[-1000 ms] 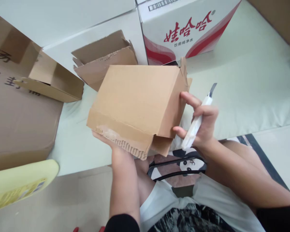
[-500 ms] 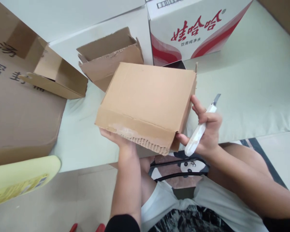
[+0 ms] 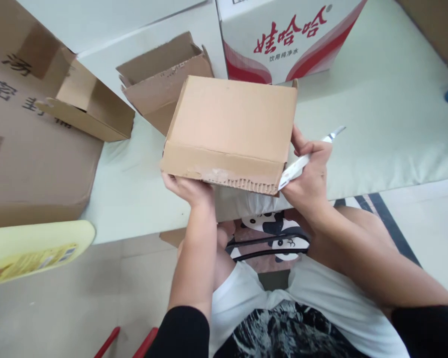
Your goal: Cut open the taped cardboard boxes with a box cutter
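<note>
A brown cardboard box is held up in front of me, with a torn, ribbed strip along its lower front edge. My left hand grips it from below at the front left corner, most of the fingers hidden underneath. My right hand is closed around a white utility knife, whose blade end points up and to the right, away from the box. Fingers of that same hand also touch the box's right side.
Behind stand an open cardboard box, a white carton with red writing and, to the left, a smaller brown box by a large carton. A yellow container juts in at lower left. Pale cloth covers the surface.
The box has risen slightly in view and its front face has levelled out. My right hand has moved up with it, the knife now lying flatter. A blue object has appeared at the right edge.
</note>
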The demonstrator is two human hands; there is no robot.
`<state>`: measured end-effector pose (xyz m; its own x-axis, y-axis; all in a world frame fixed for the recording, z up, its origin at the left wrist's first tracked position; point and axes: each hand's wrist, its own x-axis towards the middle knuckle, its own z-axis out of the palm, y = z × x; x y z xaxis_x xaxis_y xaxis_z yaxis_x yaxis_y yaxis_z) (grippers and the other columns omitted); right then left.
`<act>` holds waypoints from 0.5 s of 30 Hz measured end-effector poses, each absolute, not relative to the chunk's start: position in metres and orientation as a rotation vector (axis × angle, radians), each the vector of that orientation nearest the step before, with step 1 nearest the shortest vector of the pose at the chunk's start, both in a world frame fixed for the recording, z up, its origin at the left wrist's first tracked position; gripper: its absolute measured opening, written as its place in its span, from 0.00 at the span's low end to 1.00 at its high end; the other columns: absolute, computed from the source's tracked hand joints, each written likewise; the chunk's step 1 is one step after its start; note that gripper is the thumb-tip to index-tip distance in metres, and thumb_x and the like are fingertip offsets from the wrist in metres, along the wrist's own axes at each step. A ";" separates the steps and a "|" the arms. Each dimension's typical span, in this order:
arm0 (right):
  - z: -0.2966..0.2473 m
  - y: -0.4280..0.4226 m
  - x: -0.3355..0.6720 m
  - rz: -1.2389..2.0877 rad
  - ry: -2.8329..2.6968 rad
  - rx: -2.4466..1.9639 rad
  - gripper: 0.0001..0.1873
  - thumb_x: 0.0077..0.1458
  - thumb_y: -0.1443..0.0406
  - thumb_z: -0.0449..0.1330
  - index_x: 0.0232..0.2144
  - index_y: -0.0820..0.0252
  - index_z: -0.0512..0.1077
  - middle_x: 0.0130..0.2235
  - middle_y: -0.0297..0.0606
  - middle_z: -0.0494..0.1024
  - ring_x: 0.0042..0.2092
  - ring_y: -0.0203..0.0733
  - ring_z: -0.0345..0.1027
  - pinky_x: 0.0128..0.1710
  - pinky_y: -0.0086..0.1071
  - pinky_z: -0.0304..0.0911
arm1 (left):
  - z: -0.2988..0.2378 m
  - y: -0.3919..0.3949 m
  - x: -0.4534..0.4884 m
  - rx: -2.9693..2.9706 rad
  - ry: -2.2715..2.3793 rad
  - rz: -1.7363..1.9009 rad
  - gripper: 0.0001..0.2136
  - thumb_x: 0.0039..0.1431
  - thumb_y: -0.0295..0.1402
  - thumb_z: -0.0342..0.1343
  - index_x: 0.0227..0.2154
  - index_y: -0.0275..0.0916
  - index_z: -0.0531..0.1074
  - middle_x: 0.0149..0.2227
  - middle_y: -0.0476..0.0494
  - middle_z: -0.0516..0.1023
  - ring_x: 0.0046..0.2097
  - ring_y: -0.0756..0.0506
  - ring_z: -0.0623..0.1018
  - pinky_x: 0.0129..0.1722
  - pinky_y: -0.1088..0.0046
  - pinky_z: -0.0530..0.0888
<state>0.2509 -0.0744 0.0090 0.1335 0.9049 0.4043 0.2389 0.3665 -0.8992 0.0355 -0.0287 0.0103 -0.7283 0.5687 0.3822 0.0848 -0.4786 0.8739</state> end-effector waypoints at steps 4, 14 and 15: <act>-0.002 -0.068 0.260 0.690 -1.349 -1.137 0.36 0.49 0.52 0.73 0.44 0.47 0.49 0.69 0.59 0.65 0.71 0.56 0.62 0.64 0.61 0.65 | -0.006 -0.026 0.041 0.913 1.420 2.062 0.14 0.64 0.47 0.52 0.44 0.43 0.67 0.45 0.43 0.77 0.51 0.44 0.79 0.54 0.65 0.77; -0.031 -0.100 0.303 0.622 -1.278 -1.530 0.32 0.43 0.59 0.69 0.42 0.48 0.51 0.50 0.42 0.75 0.51 0.52 0.75 0.56 0.53 0.70 | -0.053 -0.102 0.022 1.544 1.682 1.356 0.17 0.61 0.49 0.56 0.25 0.42 0.65 0.24 0.49 0.65 0.28 0.47 0.70 0.28 0.69 0.67; -0.029 -0.098 0.303 0.607 -1.275 -1.618 0.31 0.43 0.59 0.68 0.42 0.48 0.51 0.47 0.40 0.75 0.48 0.52 0.75 0.54 0.53 0.70 | -0.055 -0.105 0.018 1.579 1.705 1.297 0.19 0.60 0.47 0.57 0.22 0.42 0.61 0.21 0.51 0.60 0.25 0.49 0.65 0.26 0.69 0.64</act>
<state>0.3030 -0.0976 -0.0293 0.3317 0.9283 0.1683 0.4543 -0.0009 -0.8908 0.0176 -0.1054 -0.0555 -0.2228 0.9422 0.2501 0.4925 -0.1126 0.8630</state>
